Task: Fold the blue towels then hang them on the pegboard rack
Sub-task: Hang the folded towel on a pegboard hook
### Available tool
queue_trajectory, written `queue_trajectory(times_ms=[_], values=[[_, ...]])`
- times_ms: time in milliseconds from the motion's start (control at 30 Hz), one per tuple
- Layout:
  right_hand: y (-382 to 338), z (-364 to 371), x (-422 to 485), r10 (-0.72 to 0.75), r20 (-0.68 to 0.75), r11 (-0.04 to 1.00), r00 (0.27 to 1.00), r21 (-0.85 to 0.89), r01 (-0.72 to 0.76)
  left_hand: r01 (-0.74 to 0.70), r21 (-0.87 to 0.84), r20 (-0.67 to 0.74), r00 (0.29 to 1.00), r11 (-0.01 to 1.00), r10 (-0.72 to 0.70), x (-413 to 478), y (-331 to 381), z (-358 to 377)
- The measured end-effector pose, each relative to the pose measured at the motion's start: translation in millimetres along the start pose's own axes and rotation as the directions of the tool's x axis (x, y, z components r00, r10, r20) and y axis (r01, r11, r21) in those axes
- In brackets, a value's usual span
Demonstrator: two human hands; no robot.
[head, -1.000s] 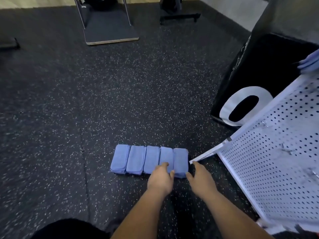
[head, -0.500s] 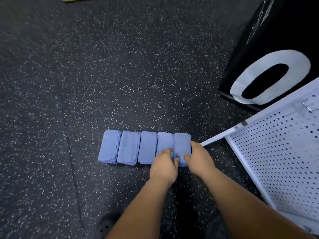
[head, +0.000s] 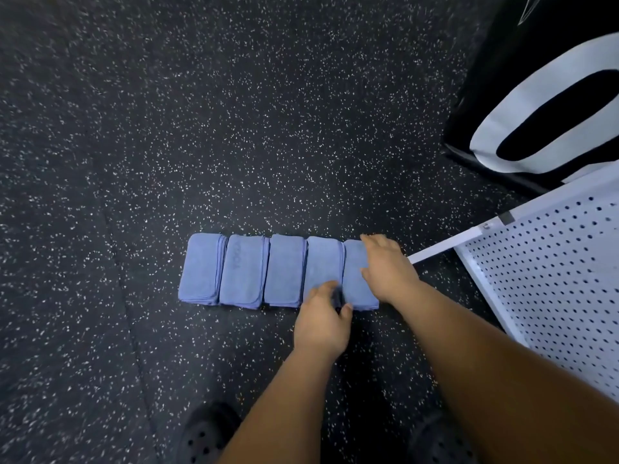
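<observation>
A large white "0" is printed on the side of the black box (head: 495, 78) at the far right. The second folded blue towel (head: 243, 271) from the left carries a short line of small lettering down its middle, too faint to read.

Five blue towels (head: 244, 271), folded small and thick, flat on the floor (head: 234, 128) in one neat row, side by side and touching. White pegboard rack (head: 552, 279), full of little round holes, just to the right, its thin white bar close to the last towel.
</observation>
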State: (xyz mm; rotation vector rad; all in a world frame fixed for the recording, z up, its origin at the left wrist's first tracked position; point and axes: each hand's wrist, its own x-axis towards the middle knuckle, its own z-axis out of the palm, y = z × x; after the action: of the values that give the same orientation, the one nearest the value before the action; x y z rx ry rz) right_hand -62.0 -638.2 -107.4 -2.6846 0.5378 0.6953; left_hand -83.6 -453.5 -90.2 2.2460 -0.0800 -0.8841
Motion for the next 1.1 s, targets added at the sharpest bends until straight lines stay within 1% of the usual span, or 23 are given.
queue_trajectory(times_ms=[133,200,267,333,400,467,567,667,833,967,1033,1100], values=[[3.8,-0.1,-2.4,0.030,-0.038,0.999,0.999,-0.028,-0.031,0.009,0.011,0.015,1.000,1.000,-0.009,2.0,0.6,2.6],[6.4,-1.5,-6.5,0.017,-0.032,1.000,0.999,-0.004,-0.018,0.012,0.014,0.013,1.000,1.000,-0.012,2.2,1.7,4.0],[9.5,-4.3,-13.1,0.008,-0.019,0.997,1.000,0.079,-0.007,0.015,0.017,0.017,1.000,1.000,-0.015,1.7,4.1,5.7],[12.5,-7.5,-22.3,0.032,0.000,0.986,1.000,0.165,-0.031,0.004,0.003,0.024,1.000,1.000,-0.004,0.6,8.2,7.2],[15.3,-9.9,-34.2,0.062,-0.013,0.963,0.998,0.262,-0.056,-0.007,-0.007,0.029,1.000,1.000,0.007,-3.1,14.7,6.0],[15.9,-13.1,-48.9,0.087,-0.040,0.926,0.995,0.373,-0.066,-0.032,-0.011,0.024,0.999,0.999,0.032,-9.2,20.0,3.0],[11.3,-22.4,-78.0,0.104,-0.065,0.875,0.992,0.481,-0.060,-0.084,-0.076,0.019,0.996,0.994,0.085,-22.7,25.9,-5.9],[7.1,-32.1,-109.4,0.148,-0.089,0.807,0.985,0.587,-0.069,-0.121,-0.155,0.062,0.989,0.980,0.132,-41.2,33.2,-18.5],[-3.8,-56.7,-161.8,0.198,-0.092,0.671,0.976,0.739,-0.066,-0.173,-0.217,0.142,0.968,0.961,0.207,-79.5,56.1,-45.6],[-11.4,-81.1,-202.8,0.175,-0.117,0.565,0.978,0.825,-0.002,-0.223,-0.281,0.178,0.944,0.934,0.279,-112.1,79.5,-66.7],[-16.5,-99.0,-224.6,0.148,-0.142,0.550,0.979,0.834,0.038,-0.286,-0.253,0.170,0.927,0.924,0.333,-131.4,93.8,-77.2],[-19.5,-117.4,-246.4,0.137,-0.185,0.547,0.973,0.833,0.081,-0.342,-0.250,0.131,0.915,0.906,0.382,-148.3,108.1,-85.9]])
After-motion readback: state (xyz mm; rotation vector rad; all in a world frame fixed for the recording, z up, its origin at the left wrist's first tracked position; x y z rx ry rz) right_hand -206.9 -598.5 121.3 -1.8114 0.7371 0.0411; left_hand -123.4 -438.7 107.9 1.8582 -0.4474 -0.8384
